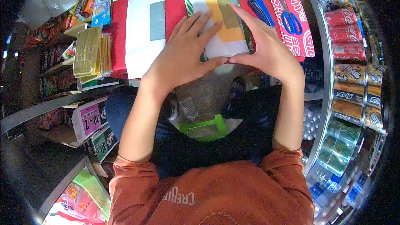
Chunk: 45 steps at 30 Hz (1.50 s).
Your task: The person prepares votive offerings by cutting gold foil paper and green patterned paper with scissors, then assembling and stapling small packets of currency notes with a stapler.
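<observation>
My left hand (185, 52) and my right hand (266, 46) both rest flat on a white packet (221, 21) with a yellow patch and a grey strip, lying on a red table (175, 0). The fingers are spread and the thumbs meet at the packet's near edge. A second white packet (146, 31) with a grey strip lies just left of my left hand. A blue pair of scissors or cutter (260, 10) lies right of the packet, beyond my right hand's fingers.
A red patterned bag (291, 16) lies at the right. A stack of gold foil packets (89, 52) sits left of the table. Shelves of drink cans (350, 71) curve along the right; snack shelves and price boxes (89, 121) stand at the left.
</observation>
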Available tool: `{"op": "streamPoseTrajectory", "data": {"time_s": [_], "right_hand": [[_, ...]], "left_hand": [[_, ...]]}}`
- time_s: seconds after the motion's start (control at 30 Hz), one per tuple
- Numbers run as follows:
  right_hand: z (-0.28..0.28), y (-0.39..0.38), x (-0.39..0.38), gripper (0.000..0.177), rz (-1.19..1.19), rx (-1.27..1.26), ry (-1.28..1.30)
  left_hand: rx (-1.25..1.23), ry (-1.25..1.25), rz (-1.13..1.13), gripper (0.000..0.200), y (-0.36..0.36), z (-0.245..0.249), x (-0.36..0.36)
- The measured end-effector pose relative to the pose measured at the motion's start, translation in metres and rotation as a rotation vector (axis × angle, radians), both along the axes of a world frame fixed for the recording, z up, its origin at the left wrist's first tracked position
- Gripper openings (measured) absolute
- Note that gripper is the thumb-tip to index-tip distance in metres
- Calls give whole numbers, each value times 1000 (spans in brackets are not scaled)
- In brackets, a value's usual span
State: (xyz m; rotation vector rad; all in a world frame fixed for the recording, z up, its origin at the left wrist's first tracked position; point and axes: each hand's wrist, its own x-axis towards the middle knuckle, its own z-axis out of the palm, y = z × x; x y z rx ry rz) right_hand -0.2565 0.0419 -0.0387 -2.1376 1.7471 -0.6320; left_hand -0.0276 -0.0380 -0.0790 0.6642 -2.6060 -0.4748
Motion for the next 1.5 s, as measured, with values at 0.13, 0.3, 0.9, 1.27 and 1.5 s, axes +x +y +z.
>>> {"op": "streamPoseTrajectory", "data": {"time_s": [0.13,0.3,0.9,1.27,1.5], "right_hand": [[0,0,-1,110,-6,19,-19],[4,2,-6,106,5,-40,-42],[3,0,-7,105,16,17,-66],[4,0,-6,106,11,38,-54],[4,0,-6,107,23,43,-70]], "left_hand": [[37,8,-10,84,-1,2,2],[11,2,-50,90,-11,5,11],[9,-15,-24,80,-11,3,10],[19,-6,-26,79,-10,3,9],[16,21,-30,75,-10,3,8]]}}
